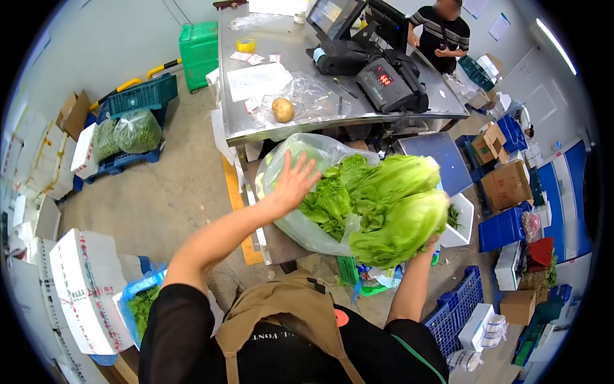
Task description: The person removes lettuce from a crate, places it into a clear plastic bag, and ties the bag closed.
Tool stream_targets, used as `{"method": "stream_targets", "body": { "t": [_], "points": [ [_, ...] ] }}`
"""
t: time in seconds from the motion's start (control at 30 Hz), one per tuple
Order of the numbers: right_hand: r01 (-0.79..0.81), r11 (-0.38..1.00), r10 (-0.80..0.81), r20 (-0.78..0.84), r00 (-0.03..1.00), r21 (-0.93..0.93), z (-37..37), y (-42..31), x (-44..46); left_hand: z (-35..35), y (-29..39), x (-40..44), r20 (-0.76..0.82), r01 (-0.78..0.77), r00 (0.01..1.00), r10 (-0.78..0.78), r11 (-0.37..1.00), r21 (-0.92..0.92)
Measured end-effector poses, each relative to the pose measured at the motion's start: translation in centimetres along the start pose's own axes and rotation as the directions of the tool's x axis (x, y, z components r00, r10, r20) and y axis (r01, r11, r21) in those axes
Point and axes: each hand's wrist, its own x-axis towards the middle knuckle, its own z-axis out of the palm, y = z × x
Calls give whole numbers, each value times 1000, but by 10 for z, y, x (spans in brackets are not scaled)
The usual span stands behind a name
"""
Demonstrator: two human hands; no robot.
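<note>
A large clear plastic bag (307,240) lies spread at the front of the metal table, with leafy green lettuce (329,201) inside. My left hand (295,184) is over the bag's left side, fingers spread, holding nothing. On the right, my right hand (433,242) supports heads of lettuce (400,211) at the bag's mouth. Most of that hand is hidden beneath the leaves.
On the steel table (256,125) are a potato (283,110), yellow tape (245,44), paper sheets and a scale with a red display (384,76). Another person (441,32) stands beyond. Foam boxes (86,291), blue crates (457,307) and cardboard boxes (505,184) line both sides.
</note>
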Motion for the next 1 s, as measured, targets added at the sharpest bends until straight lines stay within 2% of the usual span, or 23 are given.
{"method": "stream_targets", "body": {
  "t": [0.1, 0.13, 0.2, 0.23, 0.27, 0.3, 0.33, 0.43, 0.47, 0.53, 0.57, 0.6, 0.67, 0.7, 0.73, 0.77, 0.83, 0.87, 0.97, 1.0],
  "points": [
    [-85, 995, 89, 63, 994, -56, -32, 26, 19, 50, -38, 32, 207, -2, 977, -58, 961, 276],
    [-166, 985, 171, 122, 978, -55, -35, 40, 28, 51, -50, 45, 186, 141, 968, -170, 977, 159],
    [-359, 927, 376, 237, 896, -113, -40, 67, 51, 49, -74, 68, 182, 404, 905, -385, 911, -79],
    [-462, 869, 494, 284, 822, -175, -35, 76, 65, 39, -84, 78, 152, 515, 857, -493, 805, -294],
    [-507, 848, 528, 322, 786, -155, -27, 86, 77, 30, -92, 87, 150, 584, 787, -599, 642, -497],
    [-457, 855, 516, 329, 791, -244, -17, 89, 91, 14, -95, 96, 173, 599, 697, -696, 433, -673],
    [-397, 855, 502, 341, 795, -332, -7, 91, 107, -14, -91, 103, 303, 623, 662, -686, 279, -731],
    [-284, 799, 506, 339, 793, -530, 26, 85, 161, -39, -75, 96, 440, 625, 656, -613, 115, -772],
    [-258, 770, 515, 330, 791, -583, 34, 86, 179, -29, -75, 85, 433, 528, 673, -600, -20, -849],
    [-154, 632, 575, 325, 751, -760, 37, 111, 220, -47, -73, 75, 484, 513, 655, -580, -130, -849],
    [-91, 549, 603, 318, 732, -831, 41, 125, 232, -54, -74, 71, 507, 501, 647, -570, -184, -846],
    [-40, 360, 648, 219, 729, -932, 53, 137, 236, -41, -78, 63, 437, 468, 709, -553, -94, -879],
    [65, -62, 674, 6, 738, -996, 96, 168, 237, -29, -84, 60, 483, 388, 667, -568, -289, -875],
    [118, -130, 621, 12, 784, -985, 116, 183, 220, -25, -87, 61, 506, 338, 647, -570, -380, -861],
    [129, -296, 305, 34, 952, -947, 110, 272, 202, -36, -88, 68, 508, 297, 635, -581, -424, -856],
    [25, -425, -51, 51, 997, -905, 104, 360, 183, -32, -90, 66, 519, 278, 638, -569, -458, -844],
    [181, -347, 217, 110, 970, -920, 142, 339, 169, -23, -93, 59, 536, 239, 647, -543, -522, -818],
    [253, -295, 349, 143, 926, -921, 157, 325, 166, -23, -91, 60, 485, 228, 663, -570, -464, -856],
    [316, -276, 492, 149, 858, -908, 184, 322, 155, -29, -101, 51, 535, 327, 664, -523, -440, -836],
    [263, -213, 466, 139, 874, -941, 189, 313, 157, -33, -102, 50, 523, 366, 677, -519, -379, -850]
  ]
}}
